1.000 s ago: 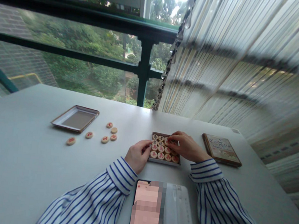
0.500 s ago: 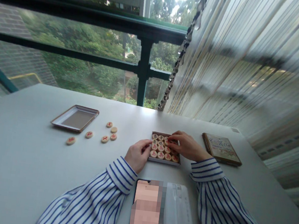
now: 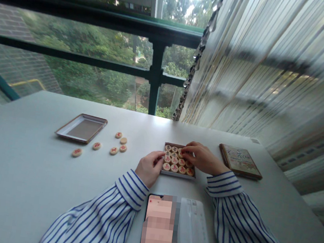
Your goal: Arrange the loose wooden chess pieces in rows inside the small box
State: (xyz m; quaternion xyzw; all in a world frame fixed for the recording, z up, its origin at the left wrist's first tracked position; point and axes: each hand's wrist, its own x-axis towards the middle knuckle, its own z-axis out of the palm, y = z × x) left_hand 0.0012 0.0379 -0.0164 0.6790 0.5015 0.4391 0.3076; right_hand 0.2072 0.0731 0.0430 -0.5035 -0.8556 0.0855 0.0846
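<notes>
A shallow box (image 3: 176, 175) of round Chinese chess pieces (image 3: 174, 161) lies on the white table, its pieces set in rows. The front rows carry red characters; some at the back look dark. At the box's left wall, my left hand (image 3: 149, 168) pinches the edge between thumb and fingers. My right hand (image 3: 203, 157) reaches over the back right part of the box, fingertips closed on a Chinese chess piece there. Its fingers hide the pieces beneath. Several loose pieces, among them a red-marked piece (image 3: 114, 150) and a blank-faced piece (image 3: 123, 141), lie left of the box.
An open lid or tray (image 3: 82, 128) lies at the left. A flat decorated box (image 3: 241, 162) rests at the right. Close to me are a phone (image 3: 157, 227) and a white case (image 3: 195, 232). A window and a string curtain (image 3: 245, 68) border the table.
Almost nothing differs. Both hands stay at the box, with only a tiny shift of the right fingers. The curtain strings hang slightly differently.
</notes>
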